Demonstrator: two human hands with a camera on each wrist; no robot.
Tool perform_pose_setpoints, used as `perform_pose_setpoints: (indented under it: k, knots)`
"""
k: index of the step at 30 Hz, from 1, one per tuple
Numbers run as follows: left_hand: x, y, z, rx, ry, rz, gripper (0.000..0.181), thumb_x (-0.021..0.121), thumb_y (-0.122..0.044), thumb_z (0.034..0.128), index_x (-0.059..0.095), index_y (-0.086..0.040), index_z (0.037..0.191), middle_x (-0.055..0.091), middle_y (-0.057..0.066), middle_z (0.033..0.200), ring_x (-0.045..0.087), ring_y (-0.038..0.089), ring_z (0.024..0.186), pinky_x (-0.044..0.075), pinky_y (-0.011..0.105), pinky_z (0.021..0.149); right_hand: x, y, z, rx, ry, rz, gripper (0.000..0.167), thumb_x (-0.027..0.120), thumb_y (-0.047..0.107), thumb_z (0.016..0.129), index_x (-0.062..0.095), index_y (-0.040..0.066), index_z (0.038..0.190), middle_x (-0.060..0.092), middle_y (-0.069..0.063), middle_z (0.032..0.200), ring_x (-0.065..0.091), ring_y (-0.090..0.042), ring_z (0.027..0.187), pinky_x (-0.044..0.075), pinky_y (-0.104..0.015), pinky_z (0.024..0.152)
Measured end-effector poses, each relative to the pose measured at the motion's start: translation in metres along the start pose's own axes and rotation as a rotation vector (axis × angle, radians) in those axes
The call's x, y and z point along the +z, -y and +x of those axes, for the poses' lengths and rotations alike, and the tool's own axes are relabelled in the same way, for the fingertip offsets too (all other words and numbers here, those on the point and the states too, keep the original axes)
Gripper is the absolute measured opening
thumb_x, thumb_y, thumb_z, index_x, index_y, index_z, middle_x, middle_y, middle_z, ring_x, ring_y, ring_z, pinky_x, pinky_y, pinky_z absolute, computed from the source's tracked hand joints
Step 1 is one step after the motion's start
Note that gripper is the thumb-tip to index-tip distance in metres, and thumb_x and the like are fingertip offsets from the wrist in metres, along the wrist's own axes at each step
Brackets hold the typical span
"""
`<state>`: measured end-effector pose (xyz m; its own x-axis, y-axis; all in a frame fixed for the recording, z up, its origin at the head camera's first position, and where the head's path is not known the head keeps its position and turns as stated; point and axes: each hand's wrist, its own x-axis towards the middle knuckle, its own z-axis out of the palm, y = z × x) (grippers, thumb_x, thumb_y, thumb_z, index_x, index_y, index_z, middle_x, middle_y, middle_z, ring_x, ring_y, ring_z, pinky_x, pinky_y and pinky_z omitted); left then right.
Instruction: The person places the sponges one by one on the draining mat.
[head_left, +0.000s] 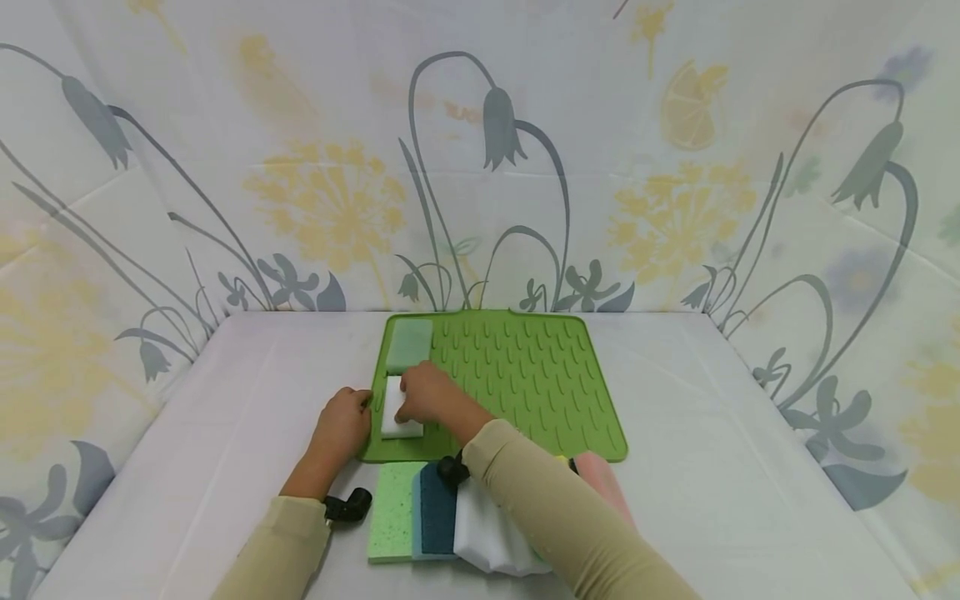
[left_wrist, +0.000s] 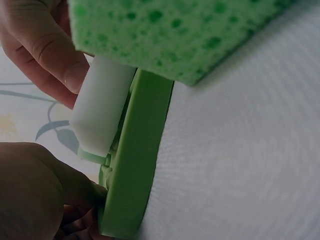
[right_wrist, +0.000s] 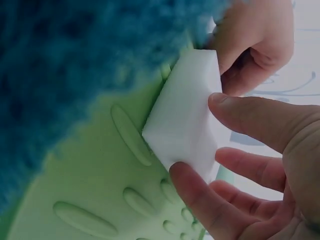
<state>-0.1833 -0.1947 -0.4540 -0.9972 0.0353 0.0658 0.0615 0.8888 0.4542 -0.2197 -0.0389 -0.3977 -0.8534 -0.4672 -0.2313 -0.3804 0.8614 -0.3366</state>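
On the left part of a green drying mat [head_left: 525,383] lies a white sponge block [head_left: 393,417]. My right hand [head_left: 435,396] is over it, thumb and fingertips holding the block [right_wrist: 185,120] by its top and edge in the right wrist view. My left hand [head_left: 345,425] is at the mat's left border. In the left wrist view this hand [left_wrist: 40,192] pinches the mat's raised rim [left_wrist: 135,165]. A pale green sponge [head_left: 410,344] lies on the mat just behind the white block.
In front of the mat lie a speckled light green sponge [head_left: 392,508], a dark blue pad [head_left: 437,517], a white cloth [head_left: 487,533] and a pink item [head_left: 603,483], partly behind my right sleeve. A floral curtain [head_left: 480,208] stands behind the white table [head_left: 712,433].
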Motion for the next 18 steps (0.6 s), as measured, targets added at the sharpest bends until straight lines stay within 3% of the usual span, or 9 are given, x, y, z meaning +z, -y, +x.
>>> perform_pose_setpoints:
  k: [4,8,12,15,18]
  knots:
    - [-0.0005,-0.0003,-0.0003,-0.001,0.002,0.004,0.033,0.049,-0.003,0.0951,0.060,0.011,0.123,0.062,0.026,0.109,0.061,0.038,0.099,0.052,0.048,0.084,-0.0001,0.0000,0.0017,-0.016,0.008,-0.027,0.036,0.075,0.032,0.084,0.071,0.009,0.112,0.068,-0.005,0.114,0.058,-0.023,0.112,0.053,-0.031,0.083]
    - [-0.0002,0.0002,-0.0012,0.000,0.005,0.006,0.033,0.049,-0.002,0.0948,0.060,0.011,0.123,0.062,0.026,0.108,0.061,0.038,0.099,0.052,0.048,0.084,-0.0004,-0.0003,0.0022,-0.035,0.007,-0.041,0.024,0.075,0.032,0.085,0.073,0.010,0.095,0.067,-0.001,0.088,0.058,-0.016,0.088,0.047,-0.026,0.066]
    - [0.0002,0.0006,-0.0017,0.009,-0.003,0.004,0.033,0.050,-0.002,0.0946,0.060,0.011,0.122,0.062,0.027,0.109,0.061,0.039,0.100,0.052,0.048,0.084,0.0000,-0.0013,0.0026,-0.039,0.000,-0.035,0.024,0.076,0.031,0.084,0.066,0.010,0.079,0.053,0.001,0.068,0.043,-0.012,0.069,0.035,-0.025,0.056]
    - [0.0004,0.0011,-0.0016,0.019,-0.012,0.004,0.033,0.050,-0.001,0.0942,0.060,0.012,0.122,0.062,0.027,0.109,0.061,0.040,0.100,0.052,0.049,0.085,0.0005,-0.0021,0.0024,-0.038,-0.008,-0.041,0.023,0.075,0.030,0.084,0.070,0.008,0.089,0.061,0.000,0.079,0.051,-0.013,0.078,0.042,-0.024,0.061]
    - [0.0004,0.0015,-0.0013,0.025,-0.013,0.005,0.033,0.050,-0.001,0.0943,0.060,0.012,0.122,0.062,0.028,0.109,0.061,0.040,0.101,0.051,0.050,0.085,-0.0002,-0.0031,0.0009,-0.034,0.000,-0.026,0.036,0.074,0.030,0.085,0.070,0.008,0.113,0.068,-0.003,0.109,0.059,-0.018,0.105,0.052,-0.027,0.080]
